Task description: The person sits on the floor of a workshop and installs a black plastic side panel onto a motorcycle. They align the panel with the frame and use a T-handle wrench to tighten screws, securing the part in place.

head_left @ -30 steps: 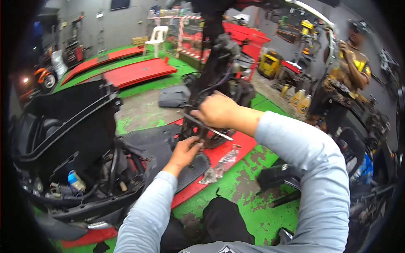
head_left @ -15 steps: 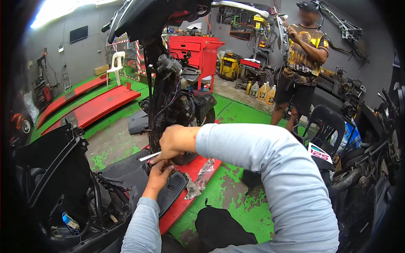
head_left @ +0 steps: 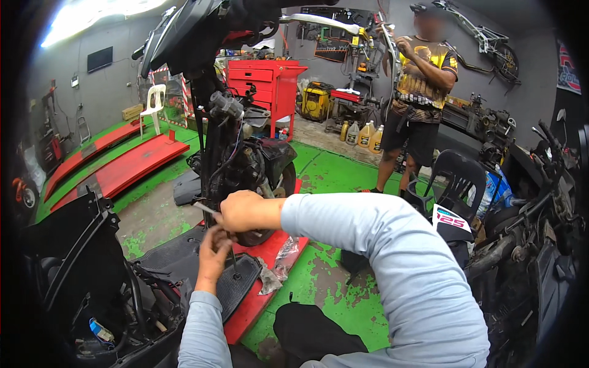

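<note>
Both hands (head_left: 227, 236) apparently grip a tool (head_left: 206, 208) at scooter (head_left: 245, 165).

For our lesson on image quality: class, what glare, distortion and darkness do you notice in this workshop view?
Head view: ceiling light blows out white at top left; fisheye bends the red ramps; corners go black; both hands, left hand and right hand, stay fairly sharp.

Both arms are covered by long sleeves of plain light grey-blue fabric, reaching to the wrists. The right sleeve (head_left: 392, 257) is loose-fitting, with soft folds along the upper arm and shoulder. The left sleeve (head_left: 202, 331) ends in a close cuff. The left hand (head_left: 213, 257) and right hand (head_left: 242, 211) are bare: no gloves. Dark trousers (head_left: 319, 334) cover the legs.
</note>
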Action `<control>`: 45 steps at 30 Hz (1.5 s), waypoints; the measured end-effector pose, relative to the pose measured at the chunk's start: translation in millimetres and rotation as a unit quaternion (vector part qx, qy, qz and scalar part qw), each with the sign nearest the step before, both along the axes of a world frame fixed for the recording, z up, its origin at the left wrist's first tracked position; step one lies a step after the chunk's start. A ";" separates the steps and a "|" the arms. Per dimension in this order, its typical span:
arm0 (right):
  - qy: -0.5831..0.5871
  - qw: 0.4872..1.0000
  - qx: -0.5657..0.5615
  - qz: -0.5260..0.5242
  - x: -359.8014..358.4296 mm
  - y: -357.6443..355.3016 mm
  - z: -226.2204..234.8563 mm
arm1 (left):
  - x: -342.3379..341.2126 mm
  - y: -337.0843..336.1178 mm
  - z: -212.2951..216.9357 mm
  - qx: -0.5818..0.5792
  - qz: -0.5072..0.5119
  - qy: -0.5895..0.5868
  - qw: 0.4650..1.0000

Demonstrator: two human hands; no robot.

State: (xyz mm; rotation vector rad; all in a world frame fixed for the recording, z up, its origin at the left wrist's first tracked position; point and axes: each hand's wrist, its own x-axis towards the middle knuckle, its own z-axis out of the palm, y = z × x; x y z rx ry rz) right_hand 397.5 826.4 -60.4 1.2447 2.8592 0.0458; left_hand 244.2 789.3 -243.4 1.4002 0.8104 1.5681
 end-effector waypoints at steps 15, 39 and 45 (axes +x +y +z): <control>0.321 0.928 -0.120 -0.150 -15.4 -4.1 -52.6 | -24.1 74.3 72.1 -0.194 0.047 0.007 0.980; 0.024 0.991 0.053 0.119 32.7 -13.0 -10.3 | 13.2 11.9 -37.2 0.049 -0.010 0.164 0.985; -0.043 0.995 -0.086 0.001 -23.3 1.0 5.5 | 9.2 10.6 -34.6 -0.068 0.091 0.170 0.979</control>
